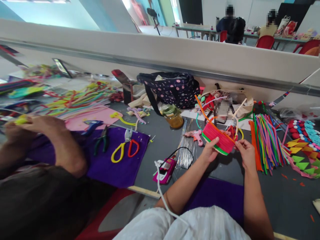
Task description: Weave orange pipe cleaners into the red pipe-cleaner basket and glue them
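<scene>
My left hand [209, 150] grips the lower left side of a fan-shaped piece [218, 139] made of pink pipe cleaners with a green edge, held above the grey table [160, 146]. My right hand [244, 150] pinches its right end, where an orange pipe cleaner [203, 110] runs diagonally across the piece and sticks up to the left. Both hands have their fingers closed on the piece.
A bundle of coloured pipe cleaners [266, 141] lies right of my hands. A pink glue gun [195, 135], a jar [173, 116], metal wires [185, 146], a pink phone [166, 169], scissors [125, 146], pliers [102, 140] and a dotted bag [172, 88] are around. Another person's arms [47, 140] work at left.
</scene>
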Tool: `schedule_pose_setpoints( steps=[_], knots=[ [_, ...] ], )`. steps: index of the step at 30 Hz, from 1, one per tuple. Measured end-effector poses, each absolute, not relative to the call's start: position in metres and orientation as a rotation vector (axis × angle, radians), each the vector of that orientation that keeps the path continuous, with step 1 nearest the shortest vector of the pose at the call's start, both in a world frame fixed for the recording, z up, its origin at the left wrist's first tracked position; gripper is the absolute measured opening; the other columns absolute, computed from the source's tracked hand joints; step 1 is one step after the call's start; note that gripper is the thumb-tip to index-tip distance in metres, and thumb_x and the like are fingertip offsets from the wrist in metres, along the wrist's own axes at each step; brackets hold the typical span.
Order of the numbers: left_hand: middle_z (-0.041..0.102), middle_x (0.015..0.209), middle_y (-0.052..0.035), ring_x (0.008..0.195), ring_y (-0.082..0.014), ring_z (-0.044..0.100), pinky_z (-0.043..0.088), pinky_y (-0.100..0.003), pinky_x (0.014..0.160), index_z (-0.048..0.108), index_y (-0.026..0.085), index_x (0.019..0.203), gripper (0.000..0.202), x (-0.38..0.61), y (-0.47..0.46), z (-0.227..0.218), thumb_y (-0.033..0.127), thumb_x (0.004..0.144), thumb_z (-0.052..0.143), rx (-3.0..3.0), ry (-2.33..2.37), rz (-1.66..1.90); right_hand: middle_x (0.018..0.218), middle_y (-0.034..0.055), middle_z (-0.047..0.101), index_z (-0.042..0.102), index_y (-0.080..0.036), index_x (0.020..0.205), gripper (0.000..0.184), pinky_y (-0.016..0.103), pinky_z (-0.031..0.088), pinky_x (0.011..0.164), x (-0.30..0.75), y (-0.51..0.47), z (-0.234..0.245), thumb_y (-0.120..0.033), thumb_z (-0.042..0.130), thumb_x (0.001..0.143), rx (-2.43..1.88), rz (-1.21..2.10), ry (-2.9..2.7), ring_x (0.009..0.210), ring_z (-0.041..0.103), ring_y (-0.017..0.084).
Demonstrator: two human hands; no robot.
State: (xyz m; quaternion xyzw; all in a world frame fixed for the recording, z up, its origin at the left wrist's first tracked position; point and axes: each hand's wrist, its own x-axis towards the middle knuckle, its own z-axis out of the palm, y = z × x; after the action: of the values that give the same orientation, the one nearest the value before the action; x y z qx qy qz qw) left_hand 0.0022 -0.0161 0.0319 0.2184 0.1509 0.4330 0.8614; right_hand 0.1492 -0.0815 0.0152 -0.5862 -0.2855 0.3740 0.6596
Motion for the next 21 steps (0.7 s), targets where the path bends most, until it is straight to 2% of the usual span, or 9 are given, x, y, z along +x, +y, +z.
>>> schedule_pose_setpoints(
  steps=[8, 15, 21],
  knots=[
    [0.065, 0.121, -0.0125, 0.13, -0.0315, 0.047, 0.032, -0.05, 0.113, 0.064, 0.014, 0.103, 0.032, 0.002, -0.019, 0.035, 0.03, 0.076, 0.07, 0.357, 0.291, 0.912, 0.061, -0.0032, 0.06, 0.065, -0.017, 0.07, 0.024, 0.022, 0.044, 0.056, 0.146, -0.081, 0.018, -0.038, 0.077, 0.067, -1.305, 0.845, -0.631, 0.056, 0.055, 0.009],
    [0.066, 0.121, -0.0107, 0.132, -0.0289, 0.046, 0.032, -0.049, 0.113, 0.064, 0.016, 0.103, 0.028, 0.005, -0.02, 0.031, 0.034, 0.081, 0.065, 0.239, 0.247, 0.924, 0.06, -0.0041, 0.059, 0.062, -0.018, 0.068, 0.027, 0.022, 0.044, 0.055, 0.14, -0.079, 0.023, -0.038, 0.08, 0.063, -1.222, 0.8, -0.547, 0.054, 0.054, 0.009],
    [0.069, 0.112, -0.0096, 0.128, -0.0271, 0.051, 0.034, -0.046, 0.112, 0.064, 0.015, 0.102, 0.025, 0.01, -0.02, 0.035, 0.03, 0.081, 0.065, 0.18, 0.261, 0.909, 0.062, -0.0038, 0.061, 0.061, -0.018, 0.067, 0.028, 0.023, 0.044, 0.057, 0.138, -0.081, 0.028, -0.037, 0.08, 0.062, -1.216, 0.695, -0.522, 0.055, 0.053, 0.009]
  ],
)
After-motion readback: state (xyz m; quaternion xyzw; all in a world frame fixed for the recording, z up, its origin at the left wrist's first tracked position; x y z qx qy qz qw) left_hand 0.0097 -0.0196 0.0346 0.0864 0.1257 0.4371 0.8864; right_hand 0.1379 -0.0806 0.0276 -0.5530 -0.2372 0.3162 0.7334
